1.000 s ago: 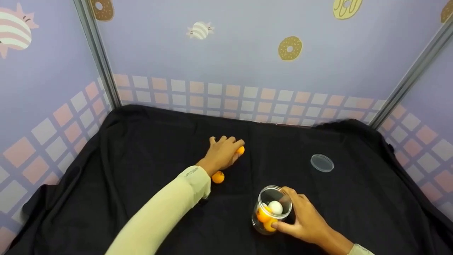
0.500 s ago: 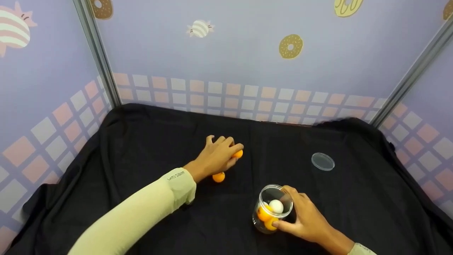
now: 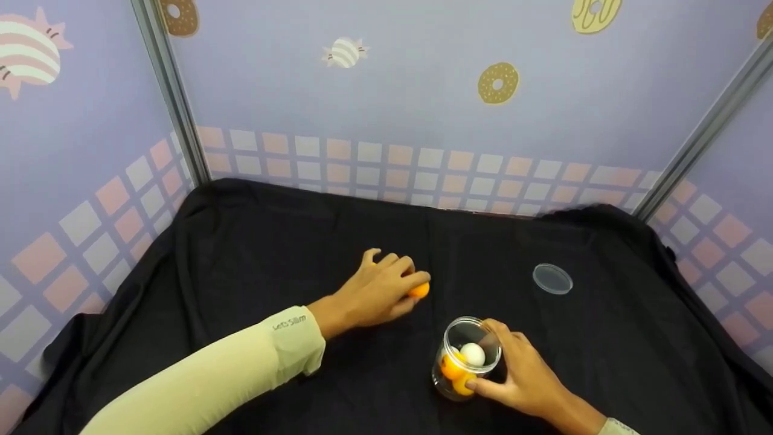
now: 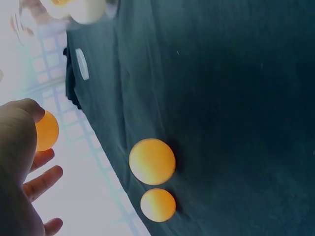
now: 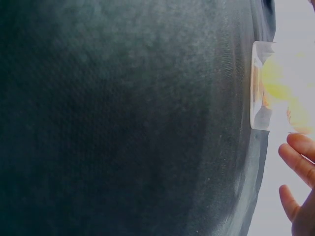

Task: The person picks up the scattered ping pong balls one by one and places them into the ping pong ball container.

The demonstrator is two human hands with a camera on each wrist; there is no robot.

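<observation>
In the head view my left hand (image 3: pixel 379 293) pinches an orange ping-pong ball (image 3: pixel 420 290) between thumb and fingers, above the black cloth. The left wrist view shows two more orange ping-pong balls (image 4: pixel 152 161) lying on the cloth; the hand covers nearly all of them in the head view. My right hand (image 3: pixel 522 371) grips an upright clear plastic jar (image 3: pixel 439 382) from its right side, thumb in front. Inside it are orange balls (image 3: pixel 452 366) and a white ball (image 3: pixel 473 354), with another white one partly hidden. The jar's mouth is uncovered.
A clear round lid (image 3: pixel 552 279) lies flat on the black cloth (image 3: pixel 290 241), beyond the jar to the right. Patterned purple walls (image 3: pixel 410 90) stand at the back and both sides. Loose folds of cloth run along the left edge.
My left hand has picked up the orange ball and brought it nearer and slightly right, toward the jar. The right hand and jar have stayed in place.
</observation>
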